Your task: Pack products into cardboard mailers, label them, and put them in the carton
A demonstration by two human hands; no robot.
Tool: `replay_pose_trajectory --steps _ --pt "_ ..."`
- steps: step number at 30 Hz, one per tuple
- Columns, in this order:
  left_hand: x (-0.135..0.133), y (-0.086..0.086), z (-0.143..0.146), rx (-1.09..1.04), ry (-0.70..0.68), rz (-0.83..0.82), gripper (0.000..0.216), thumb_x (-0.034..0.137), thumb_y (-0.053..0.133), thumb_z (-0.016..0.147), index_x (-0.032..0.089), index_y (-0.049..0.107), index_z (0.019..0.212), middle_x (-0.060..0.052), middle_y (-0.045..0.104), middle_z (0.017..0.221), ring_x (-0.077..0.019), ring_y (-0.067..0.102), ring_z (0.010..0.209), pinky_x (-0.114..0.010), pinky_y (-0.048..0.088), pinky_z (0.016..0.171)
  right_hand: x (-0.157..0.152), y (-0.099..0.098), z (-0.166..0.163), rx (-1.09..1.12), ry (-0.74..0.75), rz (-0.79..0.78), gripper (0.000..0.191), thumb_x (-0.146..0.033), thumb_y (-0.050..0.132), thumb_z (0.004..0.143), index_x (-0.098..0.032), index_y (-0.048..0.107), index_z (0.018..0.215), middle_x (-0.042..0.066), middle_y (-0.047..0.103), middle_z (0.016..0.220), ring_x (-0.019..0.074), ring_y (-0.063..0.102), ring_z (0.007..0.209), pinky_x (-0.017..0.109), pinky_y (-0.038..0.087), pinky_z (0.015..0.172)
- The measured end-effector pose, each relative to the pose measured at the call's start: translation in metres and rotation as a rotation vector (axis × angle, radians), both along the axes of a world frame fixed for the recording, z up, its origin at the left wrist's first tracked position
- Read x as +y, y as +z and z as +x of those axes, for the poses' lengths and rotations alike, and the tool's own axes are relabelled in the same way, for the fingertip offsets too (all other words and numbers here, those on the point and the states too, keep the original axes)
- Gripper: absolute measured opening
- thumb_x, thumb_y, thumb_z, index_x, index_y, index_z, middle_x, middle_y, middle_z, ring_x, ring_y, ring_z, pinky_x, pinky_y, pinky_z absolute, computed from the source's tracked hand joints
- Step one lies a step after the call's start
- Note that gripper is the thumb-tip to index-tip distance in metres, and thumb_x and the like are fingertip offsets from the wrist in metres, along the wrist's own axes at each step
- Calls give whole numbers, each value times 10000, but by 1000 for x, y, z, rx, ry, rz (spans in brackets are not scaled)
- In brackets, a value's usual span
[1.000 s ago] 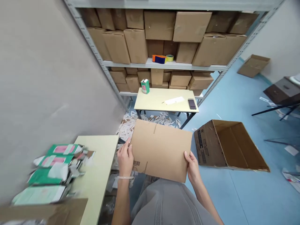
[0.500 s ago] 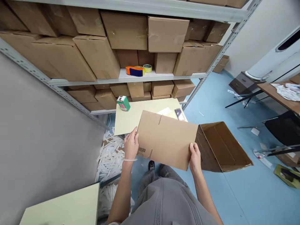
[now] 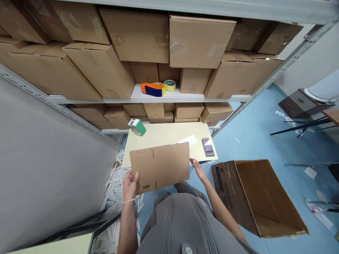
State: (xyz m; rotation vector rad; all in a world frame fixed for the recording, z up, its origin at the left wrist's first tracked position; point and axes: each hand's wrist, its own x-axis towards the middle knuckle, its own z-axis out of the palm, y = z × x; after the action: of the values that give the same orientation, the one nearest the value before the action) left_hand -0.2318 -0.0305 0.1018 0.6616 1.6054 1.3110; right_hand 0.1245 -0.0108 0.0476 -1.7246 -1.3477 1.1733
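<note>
A flat piece of brown cardboard [image 3: 161, 165], looking like a folded-flat carton with slots and a small barcode, is held in front of my body. At its lower left edge my left hand [image 3: 130, 184] grips it, thumb on the near face and the other fingers partly hidden. My right hand [image 3: 197, 168] is by the right edge with fingers stretched toward it; whether the fingertips touch the edge I cannot tell. Behind the cardboard, a pale yellow tabletop [image 3: 166, 132] carries a green box [image 3: 137, 127], a white paper [image 3: 188, 139] and a blurred-out purple item [image 3: 208, 147].
Metal shelving [image 3: 148, 100] packed with brown cartons [image 3: 201, 42] stands ahead. On it are a tape dispenser [image 3: 152, 89] and a tape roll [image 3: 170, 85]. A large open carton [image 3: 235, 197] sits on the floor at right. White paper strips [image 3: 116, 197] lie at left.
The cardboard has moved left and its tilt has changed. My left hand moved left with it. My right hand has let go its thumb grip and now has its fingers stretched out.
</note>
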Motion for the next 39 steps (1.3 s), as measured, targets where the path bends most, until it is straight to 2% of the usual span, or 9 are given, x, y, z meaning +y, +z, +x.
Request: replay_pose_trajectory --steps 4,8,12,15,21,25,31,35,39 --pt "20 19 -9 63 246 48 489 455 764 532 200 532 879 -9 649 836 -170 632 846 -303 498 823 80 -33 -7 -659 304 -157 529 -436 282 955 -278 381 1450 40 230 1570 275 196 1442 490 193 1140" --pt "17 28 -12 50 459 47 463 374 790 515 207 511 844 29 616 798 -120 611 797 -261 482 846 117 -68 -13 -921 584 -208 581 -389 286 952 -277 194 1515 24 5 1595 277 24 1466 494 16 1161" --pt "5 30 -21 54 520 -35 474 382 803 512 216 485 822 52 586 757 -93 583 719 -220 482 756 139 -92 -7 -987 577 -239 600 -383 232 952 -265 94 1524 31 0 1591 256 15 1468 492 -89 1146" --pt "7 35 -34 57 537 -78 503 384 814 497 219 487 841 68 554 713 -86 557 683 -193 467 671 169 -91 4 -989 530 -275 591 -403 197 962 -252 97 1524 40 7 1595 245 13 1468 486 -109 1141" --pt "45 47 -54 52 514 -94 540 392 830 485 214 487 861 71 543 720 -69 514 646 -177 442 635 250 -59 35 -882 363 -475 557 -393 171 982 -237 192 1516 68 54 1595 259 45 1467 524 9 1147" --pt "77 46 -60 32 461 -79 569 412 839 466 216 480 861 85 521 679 -71 521 639 -186 458 660 277 -39 44 -750 272 -495 533 -370 252 981 -205 308 1484 99 151 1581 279 80 1463 540 19 1145" --pt "128 30 -56 47 201 -36 566 519 807 489 209 515 862 21 618 775 -128 607 740 -252 499 755 257 8 5 -525 179 -320 620 -491 193 975 -195 189 1520 70 287 1544 203 248 1430 403 201 1156" --pt "162 21 -40 62 -11 21 579 600 748 551 198 522 901 -65 674 942 -189 642 868 -309 505 807 225 54 -34 86 109 2 649 -591 363 912 -249 346 1463 42 380 1504 194 343 1387 360 255 1140" --pt "188 13 -24 164 -145 120 540 634 639 670 196 516 962 -86 678 987 -209 648 919 -327 508 809 209 88 -50 272 -99 150 630 -579 532 824 -223 489 1341 80 564 1340 223 512 1236 367 386 1041"
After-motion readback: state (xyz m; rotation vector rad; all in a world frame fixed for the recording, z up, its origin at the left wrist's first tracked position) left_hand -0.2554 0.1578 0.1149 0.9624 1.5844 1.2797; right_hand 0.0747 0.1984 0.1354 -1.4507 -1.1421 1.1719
